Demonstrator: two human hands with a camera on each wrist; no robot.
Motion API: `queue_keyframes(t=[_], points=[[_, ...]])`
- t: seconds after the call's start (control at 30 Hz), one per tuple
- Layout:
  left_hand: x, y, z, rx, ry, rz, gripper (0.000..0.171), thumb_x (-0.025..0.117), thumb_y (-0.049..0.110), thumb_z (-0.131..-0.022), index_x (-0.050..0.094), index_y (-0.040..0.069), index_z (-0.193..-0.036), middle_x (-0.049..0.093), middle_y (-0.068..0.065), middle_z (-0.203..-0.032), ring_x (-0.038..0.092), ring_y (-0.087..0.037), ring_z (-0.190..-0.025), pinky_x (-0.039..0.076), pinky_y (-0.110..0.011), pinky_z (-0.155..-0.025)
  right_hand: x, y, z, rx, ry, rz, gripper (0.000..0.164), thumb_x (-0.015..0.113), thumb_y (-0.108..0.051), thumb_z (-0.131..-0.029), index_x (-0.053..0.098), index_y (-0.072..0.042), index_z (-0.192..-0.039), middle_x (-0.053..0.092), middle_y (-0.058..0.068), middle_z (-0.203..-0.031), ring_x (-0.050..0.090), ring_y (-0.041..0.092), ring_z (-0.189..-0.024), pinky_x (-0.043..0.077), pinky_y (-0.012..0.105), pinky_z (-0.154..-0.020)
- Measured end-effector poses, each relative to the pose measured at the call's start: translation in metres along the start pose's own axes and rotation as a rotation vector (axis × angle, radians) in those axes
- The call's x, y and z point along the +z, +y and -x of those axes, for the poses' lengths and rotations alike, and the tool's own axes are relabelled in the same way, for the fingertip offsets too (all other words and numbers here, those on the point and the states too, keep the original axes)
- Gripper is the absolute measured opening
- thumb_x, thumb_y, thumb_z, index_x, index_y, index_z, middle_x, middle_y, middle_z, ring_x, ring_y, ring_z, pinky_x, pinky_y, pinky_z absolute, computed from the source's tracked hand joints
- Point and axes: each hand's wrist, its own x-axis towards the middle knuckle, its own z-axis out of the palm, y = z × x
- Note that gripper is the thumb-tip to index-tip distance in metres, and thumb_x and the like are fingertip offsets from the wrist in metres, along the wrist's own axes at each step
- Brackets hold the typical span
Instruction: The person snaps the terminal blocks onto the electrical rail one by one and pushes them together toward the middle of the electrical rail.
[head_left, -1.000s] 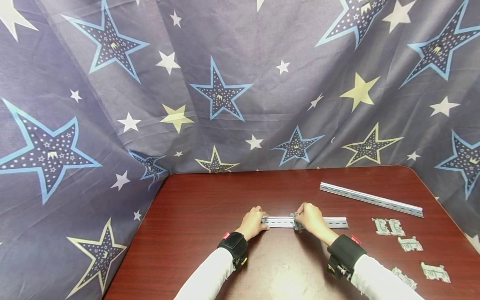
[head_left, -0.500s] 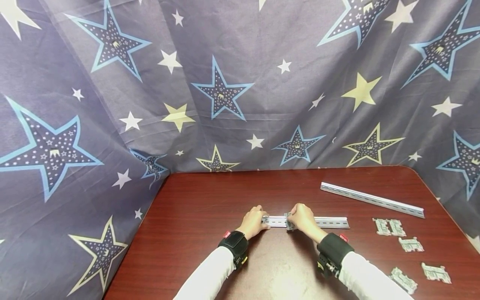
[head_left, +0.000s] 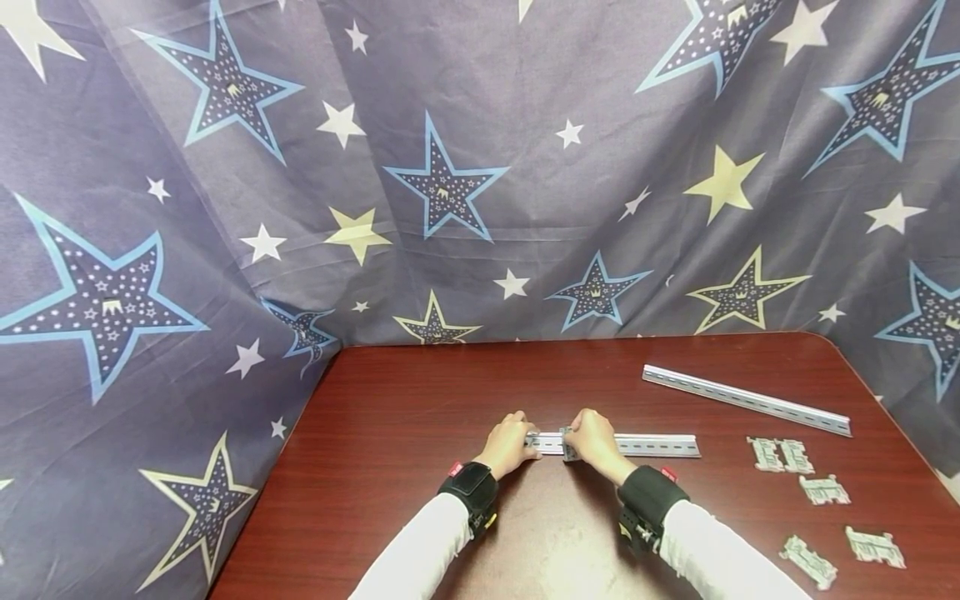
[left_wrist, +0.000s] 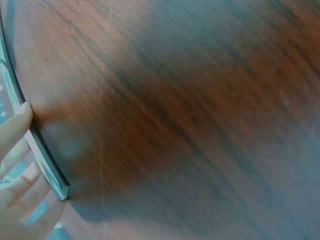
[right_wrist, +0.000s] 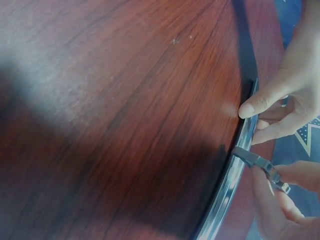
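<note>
A slotted metal DIN rail [head_left: 660,446] lies crosswise on the table. My left hand [head_left: 507,443] grips its left end; in the left wrist view the thumb presses the near edge and the fingers [left_wrist: 31,172] reach the far side. My right hand [head_left: 596,440] pinches a grey DIN-rail terminal block [right_wrist: 260,165], which stands upright across the rail, a short gap from the left hand. The right fingers hide much of the block in the head view. A small grey part shows beside the left fingertips, too covered to identify.
A second DIN rail [head_left: 746,400] lies slanted at the back right. Several loose terminal blocks [head_left: 825,490] lie flat on the right side of the reddish-brown table [head_left: 390,417]. A star-patterned cloth [head_left: 450,267] hangs behind and to the sides.
My right hand has moved left along the rail with the terminal block, closing in on the left hand. The left hand has stayed on the rail's end.
</note>
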Motion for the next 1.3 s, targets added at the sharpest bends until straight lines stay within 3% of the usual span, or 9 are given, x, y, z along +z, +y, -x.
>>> queue_keyframes(t=[0.67,0.97,1.3], points=[[-0.001,-0.001,0.0,0.024,0.0,-0.016,0.031,0.077,0.026,-0.061,0.069,0.013,-0.089,0.051,0.001,-0.077,0.052,-0.018,-0.077,0.044,-0.03,-0.061,0.013,-0.005,-0.006,-0.013,0.013,0.029,0.012,0.063,-0.002,-0.06,0.052,-0.004,-0.058,0.053,0.004,-0.056,0.053,0.021,-0.058,0.043,0.036,-0.057],[-0.001,-0.001,-0.001,0.021,-0.012,-0.028,0.033,0.077,0.026,-0.061,0.069,0.013,-0.09,0.052,0.001,-0.077,0.053,-0.018,-0.077,0.044,-0.03,-0.061,0.016,-0.01,-0.009,-0.041,0.019,0.059,0.036,0.06,0.002,-0.059,0.032,-0.016,-0.046,0.032,-0.005,-0.046,0.037,0.016,-0.049,0.039,0.034,-0.049],[0.002,-0.003,-0.003,0.028,-0.007,-0.039,0.034,0.077,0.027,-0.06,0.069,0.015,-0.091,0.051,0.002,-0.077,0.053,-0.017,-0.078,0.044,-0.03,-0.06,0.017,-0.013,-0.012,-0.061,0.039,0.098,0.018,0.059,0.004,-0.059,0.046,-0.006,-0.05,0.053,0.007,-0.053,0.052,0.024,-0.052,0.044,0.04,-0.053]])
